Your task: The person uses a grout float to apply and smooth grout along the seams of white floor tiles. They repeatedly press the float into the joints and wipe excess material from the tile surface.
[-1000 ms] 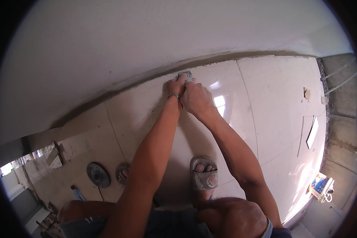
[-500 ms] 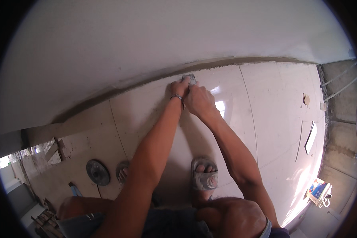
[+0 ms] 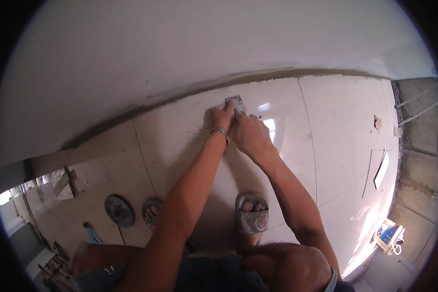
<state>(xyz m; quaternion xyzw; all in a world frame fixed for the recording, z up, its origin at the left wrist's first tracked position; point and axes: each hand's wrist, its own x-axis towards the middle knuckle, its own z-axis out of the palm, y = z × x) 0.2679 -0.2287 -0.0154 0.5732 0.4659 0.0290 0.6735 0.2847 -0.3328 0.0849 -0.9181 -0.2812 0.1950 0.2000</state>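
A small grey trowel [image 3: 236,102], smeared with mortar, is over the pale floor tiles just short of the wall's foot. My right hand [image 3: 252,134] is closed round its handle, which is mostly hidden. Beside it, my left hand [image 3: 222,117], with a band on the wrist, presses its fingers on the blade, the thumb side close to my right knuckles. Beyond the tool, a strip of brown-grey mortar [image 3: 190,93] runs along the joint between wall and floor. Small crumbs lie on the tile left of my hands.
My sandalled feet stand on the tiles, the right sandal [image 3: 252,214] below my hands. A round dark disc [image 3: 119,210] and a blue-handled tool [image 3: 92,234] lie at left. Rightward are a white tile strip [image 3: 381,170], a broken brown piece [image 3: 377,122] and a colourful bag [image 3: 388,234].
Both hands have drawn the trowel a little toward me, away from the mortar strip. More of its blade shows past my fingers. The view has shifted slightly.
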